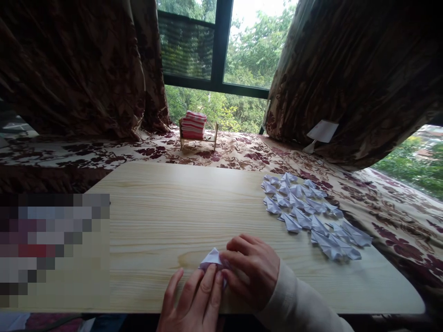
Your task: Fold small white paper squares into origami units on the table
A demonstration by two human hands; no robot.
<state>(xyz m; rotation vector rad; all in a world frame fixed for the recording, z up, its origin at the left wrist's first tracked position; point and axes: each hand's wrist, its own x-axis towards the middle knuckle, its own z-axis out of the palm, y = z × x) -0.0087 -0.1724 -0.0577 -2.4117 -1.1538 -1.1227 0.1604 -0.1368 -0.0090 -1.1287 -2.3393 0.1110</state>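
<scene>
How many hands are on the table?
2: the left hand presses the folded paper at the near edge; the right hand lies beside it, touching the same paper.

Daylight through window [221, 46], overexposed sky; dim curtains [69, 69]; wide-angle edge distortion; pixelated patch at left.

Light wood-grain table [166, 207]. On its surface: a cluster of folded white paper pieces [308, 212] at the right edge, and one folded paper piece [212, 258] near the front edge.
</scene>
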